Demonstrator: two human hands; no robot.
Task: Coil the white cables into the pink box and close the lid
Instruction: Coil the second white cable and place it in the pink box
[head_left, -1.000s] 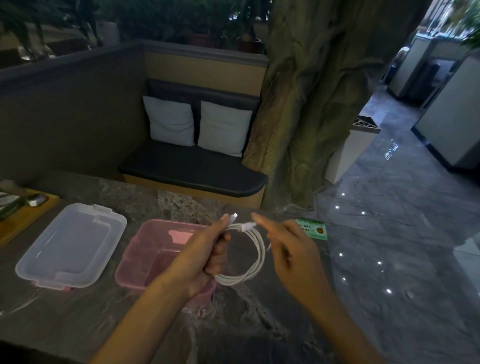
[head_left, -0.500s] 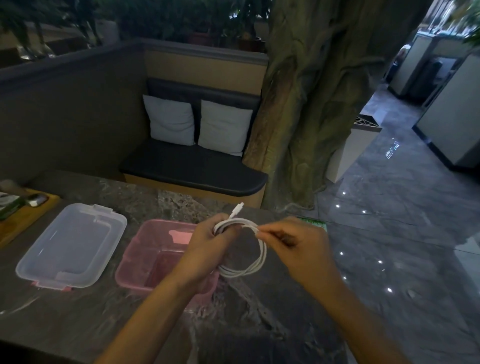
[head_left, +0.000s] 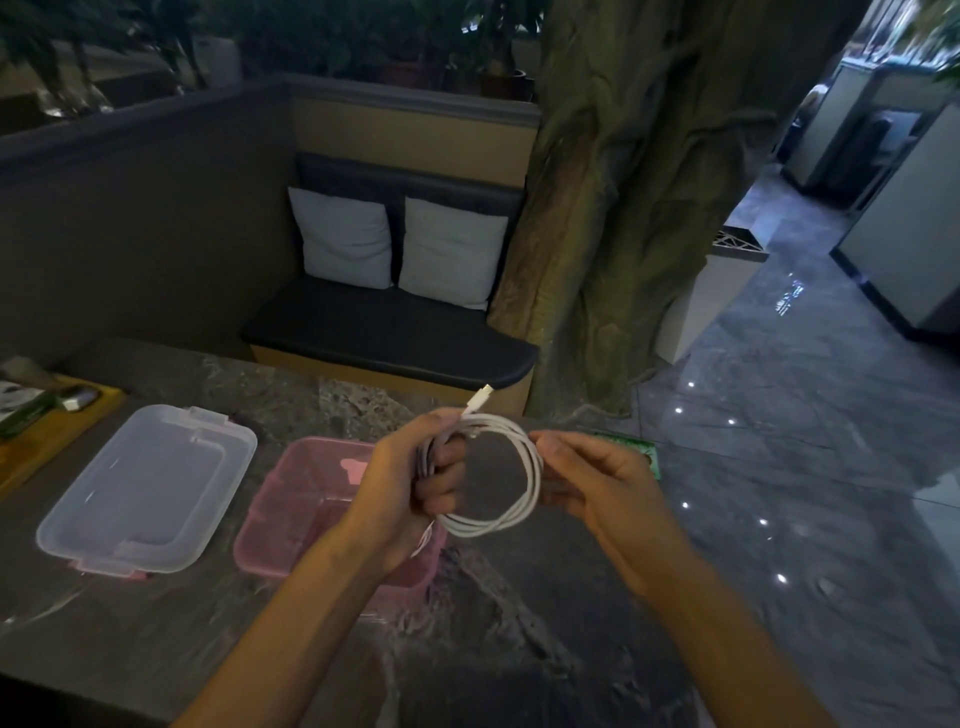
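Note:
A white cable (head_left: 524, 467), wound into a round coil, is held above the table. My left hand (head_left: 415, 483) is closed around the coil's left side, and a plug end sticks up past the fingers. My right hand (head_left: 597, 478) touches the coil's right side with its fingertips. The pink box (head_left: 301, 499) stands open on the table under my left hand, partly hidden by it. Its clear lid (head_left: 145, 488) lies flat to the left of the box.
A dark marble table (head_left: 493, 649) carries everything. A wooden tray (head_left: 57, 436) with small items sits at the far left edge. A green card (head_left: 644, 452) lies behind my right hand. A bench with two cushions and a tree trunk stand beyond the table.
The right hand brought the free cable end to the coil, then slid down its right side. The plug now sticks up from the left hand's grip.

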